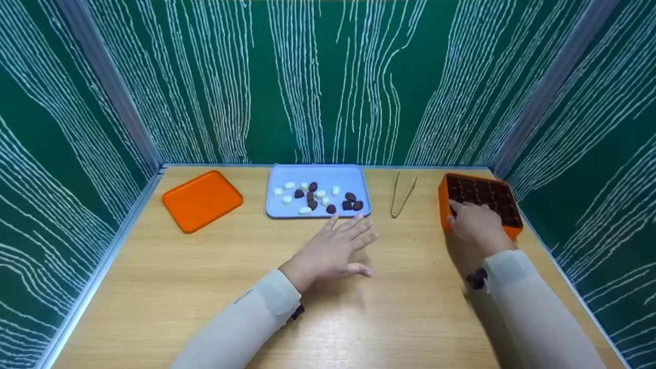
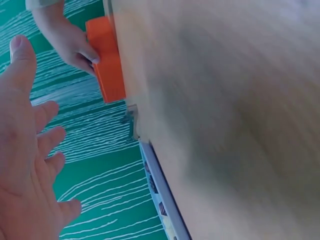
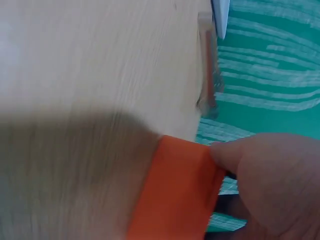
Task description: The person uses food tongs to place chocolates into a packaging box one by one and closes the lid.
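Note:
My right hand [image 1: 477,224] is at the near left edge of an orange box [image 1: 444,207], which is fitted with a dark brown divided insert [image 1: 479,193]. In the right wrist view the thumb presses the box's orange wall [image 3: 175,187] by the rim, with the fingers over the other side, partly hidden. My left hand [image 1: 332,251] hovers above the table with fingers spread and holds nothing. Just beyond its fingertips lies a pale blue tray [image 1: 320,173] bearing several white and dark brown chocolates [image 1: 310,197].
Thin gold tongs [image 1: 394,202] lie between the tray and the box. An orange lid [image 1: 202,201] rests at the left of the wooden table [image 1: 169,287]. Green walls [image 1: 338,82] with white streaks close off the back and sides.

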`<state>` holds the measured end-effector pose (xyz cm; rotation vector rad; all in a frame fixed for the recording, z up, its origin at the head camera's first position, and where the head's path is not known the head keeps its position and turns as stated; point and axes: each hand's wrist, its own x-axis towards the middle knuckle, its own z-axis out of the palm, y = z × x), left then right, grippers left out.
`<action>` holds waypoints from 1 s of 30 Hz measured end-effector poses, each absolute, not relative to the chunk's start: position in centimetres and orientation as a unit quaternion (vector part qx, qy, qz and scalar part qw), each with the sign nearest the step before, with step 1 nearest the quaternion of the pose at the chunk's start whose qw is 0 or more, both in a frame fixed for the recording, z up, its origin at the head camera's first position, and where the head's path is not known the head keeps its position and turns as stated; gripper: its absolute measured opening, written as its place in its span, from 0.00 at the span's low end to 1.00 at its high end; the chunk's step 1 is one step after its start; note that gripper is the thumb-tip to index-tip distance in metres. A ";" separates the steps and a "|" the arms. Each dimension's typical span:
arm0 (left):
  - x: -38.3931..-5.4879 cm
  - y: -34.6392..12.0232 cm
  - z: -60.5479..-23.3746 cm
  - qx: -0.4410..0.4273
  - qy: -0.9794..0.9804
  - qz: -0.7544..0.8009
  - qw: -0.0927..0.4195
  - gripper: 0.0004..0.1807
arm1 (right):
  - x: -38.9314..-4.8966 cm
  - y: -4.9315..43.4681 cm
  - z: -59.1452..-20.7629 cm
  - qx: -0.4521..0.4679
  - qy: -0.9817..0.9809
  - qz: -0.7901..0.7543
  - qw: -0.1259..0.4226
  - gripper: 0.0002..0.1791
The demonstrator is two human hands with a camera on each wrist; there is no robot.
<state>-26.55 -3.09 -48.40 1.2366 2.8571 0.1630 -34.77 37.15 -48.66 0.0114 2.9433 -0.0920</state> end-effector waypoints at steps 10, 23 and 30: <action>-26.4 -4.5 -50.1 0.390 0.918 0.066 0.035 0.48 | -29.7 31.2 -47.0 -0.070 0.994 0.038 0.079 0.34; -27.6 -8.6 -49.1 0.315 0.921 0.218 0.066 0.38 | -23.7 22.0 -47.2 -0.245 0.966 0.059 -0.057 0.22; -28.4 -10.1 -49.1 0.292 0.926 0.229 0.073 0.40 | -21.9 17.5 -48.0 -0.324 0.934 0.095 -0.117 0.29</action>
